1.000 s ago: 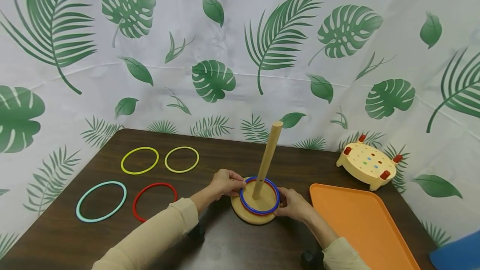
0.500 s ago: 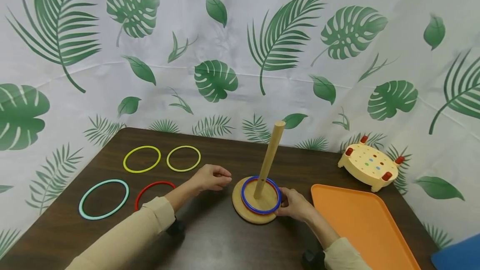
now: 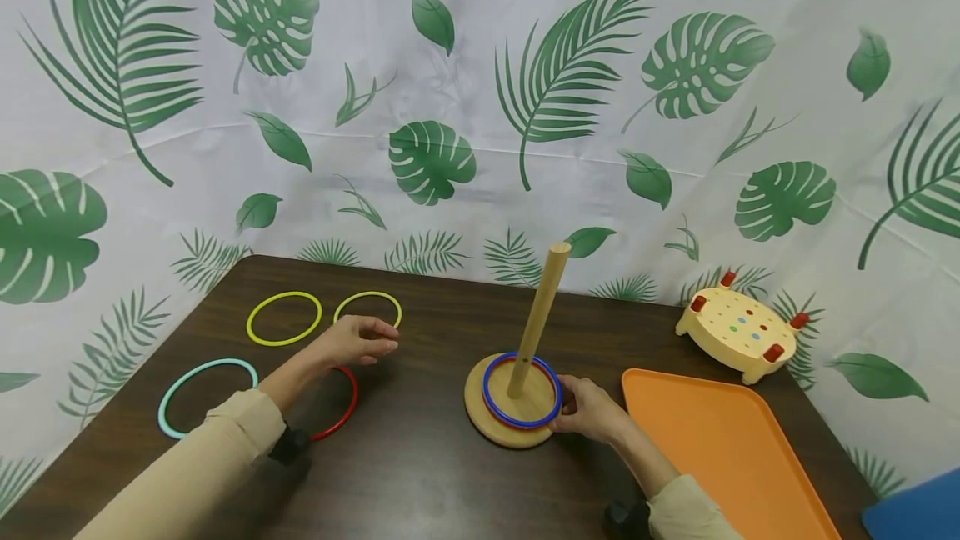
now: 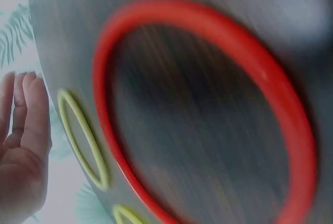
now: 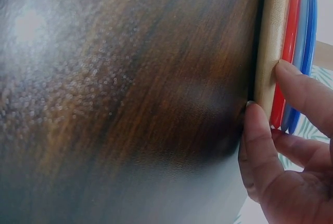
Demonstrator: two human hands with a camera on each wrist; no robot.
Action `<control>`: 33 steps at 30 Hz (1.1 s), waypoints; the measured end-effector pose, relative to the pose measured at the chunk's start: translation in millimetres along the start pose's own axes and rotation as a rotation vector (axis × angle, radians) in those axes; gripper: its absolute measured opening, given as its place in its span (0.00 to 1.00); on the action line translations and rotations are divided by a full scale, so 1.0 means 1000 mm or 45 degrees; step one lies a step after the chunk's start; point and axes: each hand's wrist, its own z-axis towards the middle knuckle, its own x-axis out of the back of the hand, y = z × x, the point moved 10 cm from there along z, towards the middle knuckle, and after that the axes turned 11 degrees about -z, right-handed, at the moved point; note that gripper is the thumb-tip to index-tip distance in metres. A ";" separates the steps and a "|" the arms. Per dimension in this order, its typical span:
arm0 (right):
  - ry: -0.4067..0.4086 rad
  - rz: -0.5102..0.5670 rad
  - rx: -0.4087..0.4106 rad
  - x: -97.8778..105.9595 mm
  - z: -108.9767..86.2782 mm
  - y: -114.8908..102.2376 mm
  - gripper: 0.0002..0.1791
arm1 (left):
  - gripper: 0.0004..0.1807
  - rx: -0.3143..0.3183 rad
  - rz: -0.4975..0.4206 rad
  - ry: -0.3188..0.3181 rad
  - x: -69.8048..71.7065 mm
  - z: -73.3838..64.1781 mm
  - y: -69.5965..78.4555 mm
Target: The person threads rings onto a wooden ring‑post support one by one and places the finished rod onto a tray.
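Encircling a pale wooden post [image 3: 538, 319], stacked blue and red rings [image 5: 300, 37]

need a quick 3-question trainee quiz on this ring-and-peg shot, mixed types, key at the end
1. In the right wrist view, which ring of the coloured ring stack lies against the round base of the tan wooden peg stand?
2. True or false: the right hand holds the stand's base; the left hand holds nothing.
3. How many thin rings lie on the dark brown wood-grain table, off the stand?

Key
1. The stacked red ring.
2. True.
3. Four: bright yellow ring, paler yellow ring, pale turquoise ring, loose red ring.
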 end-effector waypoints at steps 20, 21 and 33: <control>0.002 -0.040 -0.012 0.000 0.001 0.001 0.37 | 0.25 0.034 0.212 0.113 0.074 -0.035 -0.025; 0.005 -0.040 -0.016 0.000 0.001 0.001 0.36 | 0.25 0.041 0.218 0.122 0.077 -0.036 -0.026; 0.003 -0.044 -0.033 0.000 0.001 0.002 0.36 | 0.23 0.036 0.314 0.083 0.084 -0.041 -0.039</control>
